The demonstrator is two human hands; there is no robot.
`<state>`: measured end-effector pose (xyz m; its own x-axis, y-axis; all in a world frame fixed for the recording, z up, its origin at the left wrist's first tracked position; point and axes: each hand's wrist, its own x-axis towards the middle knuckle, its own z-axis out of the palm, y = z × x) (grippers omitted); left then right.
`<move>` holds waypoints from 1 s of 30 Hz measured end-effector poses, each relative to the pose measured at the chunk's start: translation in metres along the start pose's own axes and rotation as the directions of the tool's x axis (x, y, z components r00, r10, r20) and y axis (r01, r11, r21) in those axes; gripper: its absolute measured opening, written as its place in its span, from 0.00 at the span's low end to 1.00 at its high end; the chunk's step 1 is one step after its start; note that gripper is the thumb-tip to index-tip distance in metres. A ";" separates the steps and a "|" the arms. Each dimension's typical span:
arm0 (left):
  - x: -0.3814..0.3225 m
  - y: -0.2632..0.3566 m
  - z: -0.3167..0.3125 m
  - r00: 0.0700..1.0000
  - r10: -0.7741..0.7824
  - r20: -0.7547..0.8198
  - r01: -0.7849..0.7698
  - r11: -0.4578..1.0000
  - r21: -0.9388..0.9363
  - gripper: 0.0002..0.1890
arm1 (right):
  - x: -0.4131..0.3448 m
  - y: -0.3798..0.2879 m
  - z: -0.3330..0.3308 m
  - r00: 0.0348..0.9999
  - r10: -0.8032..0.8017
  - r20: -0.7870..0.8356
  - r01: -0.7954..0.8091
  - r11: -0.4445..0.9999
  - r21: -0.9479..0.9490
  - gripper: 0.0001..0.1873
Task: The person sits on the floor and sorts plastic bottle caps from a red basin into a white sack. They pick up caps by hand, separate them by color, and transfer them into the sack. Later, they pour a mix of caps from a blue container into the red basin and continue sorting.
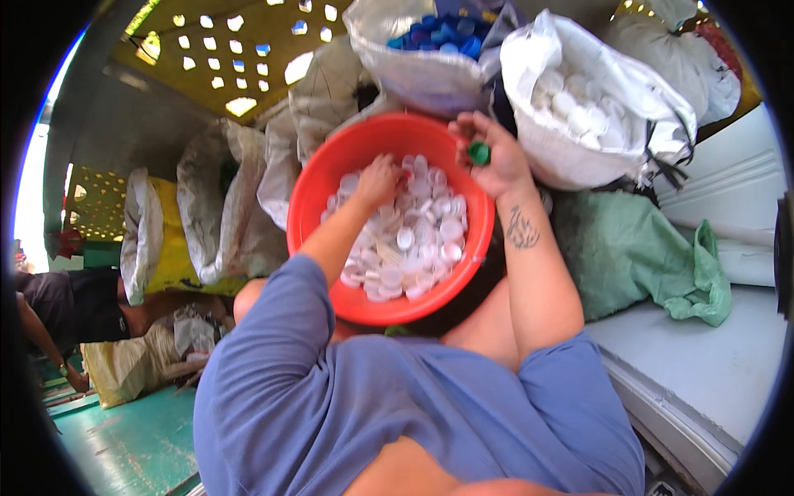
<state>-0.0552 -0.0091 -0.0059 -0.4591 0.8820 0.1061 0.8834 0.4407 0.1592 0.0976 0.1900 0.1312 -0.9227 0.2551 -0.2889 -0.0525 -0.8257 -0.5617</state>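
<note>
In front of me is a round red plastic basin (311,273) filled with white and clear plastic bottle caps (428,232). My left hand (379,180) reaches into it from the left, fingers down among the caps. A small red spot shows by those fingertips, too blurred to name, and whether they pinch anything is hidden. Over the basin's right rim, my right hand (496,158) is turned palm up with the fingers curled. A green bottle cap (479,153) lies held in it, hollow side showing.
Beyond the basin stand a sack of blue caps (441,37) and a white sack of whitish caps (583,111). A green sack (639,254) lies to the right. Several woven sacks (214,204) line the left side, where another person (74,304) is partly visible.
</note>
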 end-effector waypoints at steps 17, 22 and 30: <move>-0.023 0.039 -0.090 0.909 -0.216 0.357 0.252 -0.395 -0.883 0.17 | 0.001 0.041 0.014 0.999 -0.011 -0.047 -0.025 0.707 -0.707 0.20; 0.015 0.005 -0.048 0.926 -0.346 0.152 0.375 0.785 -0.493 0.13 | 0.004 0.037 0.012 0.962 -0.270 0.048 0.114 0.232 -0.966 0.31; 0.009 -0.039 0.028 0.969 -0.184 0.164 0.195 0.979 -0.052 0.28 | 0.003 0.029 0.006 0.977 -0.202 0.066 0.105 0.188 -0.977 0.30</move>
<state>-0.0910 -0.0139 -0.0390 -0.5921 0.8011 -0.0873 0.7710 0.5947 0.2276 0.0907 0.1640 0.1191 -0.9163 0.3829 -0.1173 0.2661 0.3632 -0.8929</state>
